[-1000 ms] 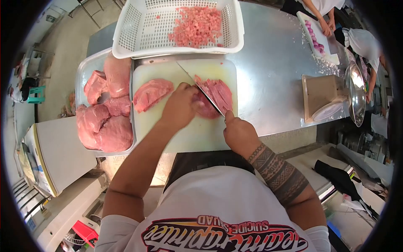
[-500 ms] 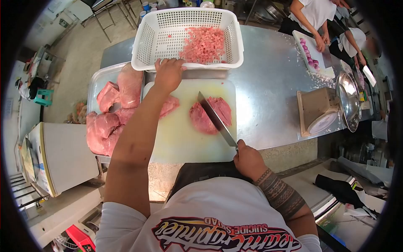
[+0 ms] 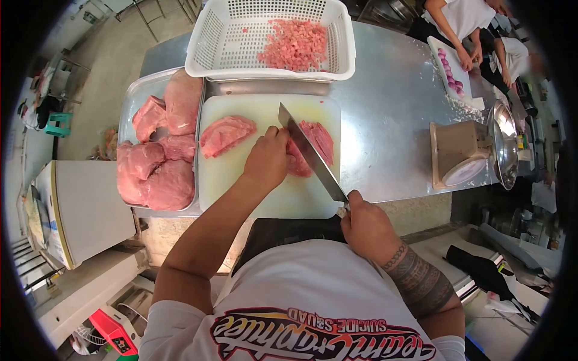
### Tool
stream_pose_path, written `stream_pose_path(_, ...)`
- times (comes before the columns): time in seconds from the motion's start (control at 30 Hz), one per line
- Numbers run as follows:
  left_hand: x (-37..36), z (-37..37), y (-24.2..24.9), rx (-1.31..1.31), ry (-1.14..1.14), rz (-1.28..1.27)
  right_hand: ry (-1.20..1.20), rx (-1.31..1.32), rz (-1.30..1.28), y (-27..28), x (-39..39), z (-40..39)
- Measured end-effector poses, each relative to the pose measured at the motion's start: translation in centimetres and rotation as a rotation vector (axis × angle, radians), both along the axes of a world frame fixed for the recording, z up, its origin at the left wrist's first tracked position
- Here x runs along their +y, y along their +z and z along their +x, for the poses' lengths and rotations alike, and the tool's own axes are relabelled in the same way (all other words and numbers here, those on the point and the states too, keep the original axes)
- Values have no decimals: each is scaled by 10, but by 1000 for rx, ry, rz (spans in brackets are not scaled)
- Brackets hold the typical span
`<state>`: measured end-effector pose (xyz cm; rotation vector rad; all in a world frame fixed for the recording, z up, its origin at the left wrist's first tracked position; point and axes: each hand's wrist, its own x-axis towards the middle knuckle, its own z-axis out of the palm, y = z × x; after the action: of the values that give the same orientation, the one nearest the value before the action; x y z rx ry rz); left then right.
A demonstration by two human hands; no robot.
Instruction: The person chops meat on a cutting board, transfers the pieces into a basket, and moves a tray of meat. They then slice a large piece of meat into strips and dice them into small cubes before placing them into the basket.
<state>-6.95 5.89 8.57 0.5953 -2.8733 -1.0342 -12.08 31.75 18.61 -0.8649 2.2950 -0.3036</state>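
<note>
My right hand (image 3: 367,224) is wrapped around the handle of a large knife (image 3: 313,155). The long blade slants up and left across a piece of raw meat (image 3: 319,141) on the white cutting board (image 3: 241,195). Curled fingers of my left hand (image 3: 269,157) press on the meat's left side, close beside the blade, and hide part of it. A separate slab of raw meat (image 3: 227,133) lies at the left of the board, apart from both hands.
Left of the board, a metal tray (image 3: 123,117) holds several large meat chunks (image 3: 171,183). Behind stands a white perforated basket (image 3: 265,74) with diced meat (image 3: 295,45). A weighing scale (image 3: 459,153) is at right. Beyond it, another person's hands (image 3: 466,57) are near purple onions (image 3: 448,72).
My left hand has left the basket's rim and come down onto the meat beside the blade. The knife stays across the meat in my right hand. The view has tilted slightly downward.
</note>
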Motion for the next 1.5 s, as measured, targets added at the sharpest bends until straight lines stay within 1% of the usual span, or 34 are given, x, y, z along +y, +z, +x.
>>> stream_pose_path(0.1, -1, 0, -1, -6, -16, 15, 36, -2, -27, -2, 0, -2)
stream_pose_path(0.2, -4, 2, -1, -7, -31, 21, 38, -62, 21, -3, -13, -9)
stream_pose_path(0.23, -3, 2, -3, -3, -37, 22, 41, -51, -15, -8, -18, -10)
stream_pose_path(0.3, -3, 3, -7, 9, -41, 9, 54, -24, -91, -26, -32, -12)
stream_pose_path(0.4, -3, 4, -12, 15, -43, 3, 67, 101, -117, -69, -58, -11)
stream_pose_path(0.47, 0, 6, -13, 15, -47, 1, 41, 121, -133, -91, -73, -11)
stream_pose_path(0.57, -3, 7, -15, 41, -44, -23, 9, 143, -182, -109, -99, -17)
stream_pose_path(0.63, -1, 7, -16, 60, -36, -17, 7, 137, -188, -97, -97, -18)
stream_pose_path(0.7, -2, 7, -15, 48, -39, -7, 36, 125, -169, -69, -80, -10)
stream_pose_path(0.77, -1, 13, -18, 54, -44, -5, 88, 86, 4, -25, -45, 5)
stream_pose_path(0.8, -1, 15, -21, 78, -58, -10, 96, 73, 2, -22, -33, 12)
stream_pose_path(0.83, -5, 10, -22, 113, -89, -19, 88, 73, -4, -27, -23, 16)
stream_pose_path(0.87, -7, 7, -21, 69, -87, 8, 68, 70, -6, -37, -14, 16)
stream_pose_path(0.9, -7, 7, -21, 20, -86, 36, 44, 64, -67, -66, -14, 16)
stream_pose_path(0.93, -7, 6, -22, 53, -85, -6, 25, 69, -131, -96, -24, 12)
stream_pose_path(0.97, -6, 9, -22, 80, -78, -45, 37, 113, -157, -105, -38, 12)
stream_pose_path(1.0, -6, 5, -21, 72, -91, -42, 70, 161, -179, -108, -50, 5)
stream_pose_path(1.07, -11, 6, -17, 37, -120, -48, 18, 122, -134, -95, -59, 7)
stream_pose_path(1.17, -12, 9, -21, 117, -149, -83, -14, 121, -138, -88, -63, 3)
stream_pose_path(1.33, -9, 8, -20, 136, -142, -70, -47, 94, -223, -96, -59, 6)
stream_pose_path(1.37, -7, 9, -18, 134, -134, -74, -72, 49, -193, -96, -59, 5)
stream_pose_path(1.47, -11, 10, -37, 141, -100, -45, -56, 33, -253, -108, -57, 2)
stream_pose_path(1.5, -11, 10, -35, 140, -103, -37, -59, 20, -264, -103, -56, 2)
